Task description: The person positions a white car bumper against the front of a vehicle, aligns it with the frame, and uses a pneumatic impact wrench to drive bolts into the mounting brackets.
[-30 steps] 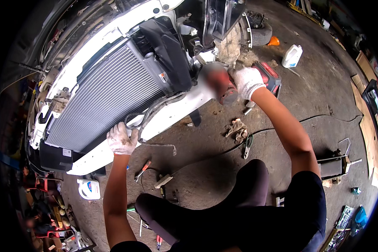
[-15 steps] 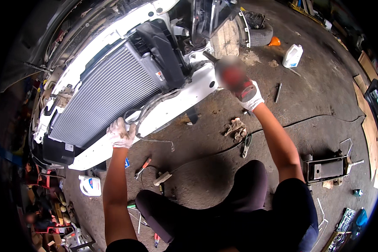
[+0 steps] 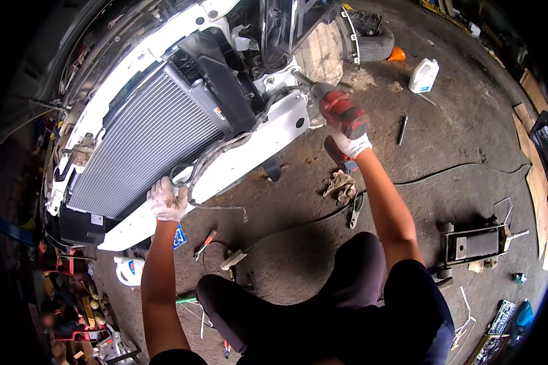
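My right hand (image 3: 351,143), in a white glove, is closed around the grip of a red and black cordless impact wrench (image 3: 342,112). A long socket (image 3: 302,78) on its nose points at the white bracket (image 3: 279,79) beside the right end of the beam; whether it touches a bolt I cannot tell. My gloved left hand (image 3: 166,201) grips the white bumper beam (image 3: 249,152) near its left part, fingers over the upper edge. Behind the beam is a ribbed silver radiator (image 3: 146,143) with a black plastic duct (image 3: 225,79) at its right. A thin hose (image 3: 216,208) hangs beside my left hand.
On the floor lie a crumpled rag (image 3: 341,187), a clamp (image 3: 354,213) on a black cable, a metal bar (image 3: 402,130) and pliers (image 3: 206,244). A floor jack (image 3: 478,244) stands at right. White jugs (image 3: 424,76) (image 3: 129,271) stand far right and left. A tire (image 3: 377,45) lies behind.
The impact wrench, blurred before, now shows sharply with its battery below my hand; my right hand has moved slightly left. My left hand sits slightly farther left and nearer, still on the beam.
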### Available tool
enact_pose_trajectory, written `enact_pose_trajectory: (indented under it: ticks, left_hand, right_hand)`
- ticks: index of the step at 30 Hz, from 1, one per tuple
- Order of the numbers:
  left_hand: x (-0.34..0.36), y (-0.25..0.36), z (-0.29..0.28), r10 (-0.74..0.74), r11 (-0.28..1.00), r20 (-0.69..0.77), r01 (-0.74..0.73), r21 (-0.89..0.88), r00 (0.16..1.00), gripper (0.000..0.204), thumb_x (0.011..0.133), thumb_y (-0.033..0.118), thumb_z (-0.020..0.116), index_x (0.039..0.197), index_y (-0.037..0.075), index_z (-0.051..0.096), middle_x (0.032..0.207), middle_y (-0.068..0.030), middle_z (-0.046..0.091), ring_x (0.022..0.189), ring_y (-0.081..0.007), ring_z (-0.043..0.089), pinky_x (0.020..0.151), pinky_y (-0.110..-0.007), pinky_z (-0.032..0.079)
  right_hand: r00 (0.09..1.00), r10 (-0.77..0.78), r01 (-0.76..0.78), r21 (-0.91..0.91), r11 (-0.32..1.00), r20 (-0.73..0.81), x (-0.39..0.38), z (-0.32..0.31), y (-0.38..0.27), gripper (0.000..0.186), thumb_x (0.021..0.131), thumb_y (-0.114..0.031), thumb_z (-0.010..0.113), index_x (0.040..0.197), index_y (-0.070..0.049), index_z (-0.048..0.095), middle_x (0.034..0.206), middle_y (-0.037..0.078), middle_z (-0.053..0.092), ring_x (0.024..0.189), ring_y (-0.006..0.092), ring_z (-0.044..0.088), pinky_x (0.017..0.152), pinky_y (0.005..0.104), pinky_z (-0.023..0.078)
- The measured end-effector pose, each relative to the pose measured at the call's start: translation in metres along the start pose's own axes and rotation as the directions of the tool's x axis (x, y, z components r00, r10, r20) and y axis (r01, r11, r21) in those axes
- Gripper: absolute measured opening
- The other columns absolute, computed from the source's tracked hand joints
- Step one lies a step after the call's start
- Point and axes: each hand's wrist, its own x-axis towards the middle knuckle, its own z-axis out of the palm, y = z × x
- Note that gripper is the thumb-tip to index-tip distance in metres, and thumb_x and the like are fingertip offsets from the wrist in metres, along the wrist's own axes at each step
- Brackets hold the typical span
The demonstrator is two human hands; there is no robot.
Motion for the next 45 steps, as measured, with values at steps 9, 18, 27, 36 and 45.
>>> enact_pose_trajectory:
  ticks: [9, 18, 27, 36, 45]
  left_hand:
    - [0.002, 0.001, -0.003, 0.03, 0.999, -0.042, -0.031, -0.014, 0.999, 0.049, 0.082, 0.051, 0.059, 0.087, 0.003, 0.053, 0.078, -0.0181, 0.06, 0.072, -0.0382, 0.061, 0.068, -0.05, 0.047]
    - [0.0, 0.005, -0.008, 0.004, 1.0, 0.043, -0.004, -0.004, 0.999, 0.045, 0.078, 0.045, 0.065, 0.088, 0.003, 0.053, 0.079, -0.0172, 0.059, 0.075, -0.038, 0.06, 0.07, -0.049, 0.046]
    - [0.004, 0.003, -0.007, 0.012, 1.0, -0.01, -0.012, -0.005, 1.0, 0.048, 0.08, 0.05, 0.063, 0.085, 0.004, 0.051, 0.077, -0.0172, 0.057, 0.074, -0.0376, 0.059, 0.068, -0.049, 0.045]
    - [0.002, -0.001, -0.012, 0.039, 0.999, -0.025, -0.039, -0.004, 0.999, 0.05, 0.082, 0.053, 0.059, 0.085, 0.003, 0.052, 0.073, -0.0177, 0.057, 0.068, -0.0381, 0.059, 0.064, -0.049, 0.046]
    - [0.003, 0.003, -0.006, 0.006, 1.0, -0.031, -0.005, 0.013, 0.999, 0.048, 0.083, 0.051, 0.06, 0.085, 0.003, 0.053, 0.075, -0.0178, 0.059, 0.072, -0.0388, 0.06, 0.068, -0.05, 0.046]
  right_hand:
    - [0.987, 0.009, 0.049, -0.358, 0.932, 0.16, 0.019, -0.054, 0.006, 0.036, 0.085, -0.029, 0.061, 0.119, -0.018, 0.061, 0.085, 0.013, 0.071, 0.081, 0.0325, 0.069, 0.069, 0.0412, 0.053]
    - [0.93, 0.316, -0.352, 0.698, 0.624, 0.187, -0.005, 0.015, -0.042, 0.027, 0.088, -0.014, 0.065, 0.114, -0.008, 0.061, 0.08, 0.007, 0.064, 0.069, 0.0185, 0.063, 0.06, 0.0376, 0.05]
    - [0.979, -0.004, 0.068, 0.308, 0.949, -0.202, 0.0, 0.021, -0.041, 0.044, 0.083, -0.016, 0.065, 0.126, -0.012, 0.059, 0.126, 0.012, 0.059, 0.121, 0.0329, 0.053, 0.105, 0.0426, 0.042]
    - [0.935, -0.242, 0.213, -0.136, 0.968, -0.26, 0.004, 0.02, -0.049, 0.047, 0.091, -0.014, 0.056, 0.138, -0.014, 0.05, 0.138, 0.01, 0.054, 0.129, 0.0248, 0.049, 0.109, 0.0397, 0.041]
    - [0.959, 0.273, -0.212, 0.832, 0.513, 0.077, 0.004, 0.015, -0.02, 0.016, 0.083, -0.001, 0.061, 0.099, -0.003, 0.063, 0.065, 0.003, 0.055, 0.047, 0.0115, 0.048, 0.044, 0.0288, 0.037]
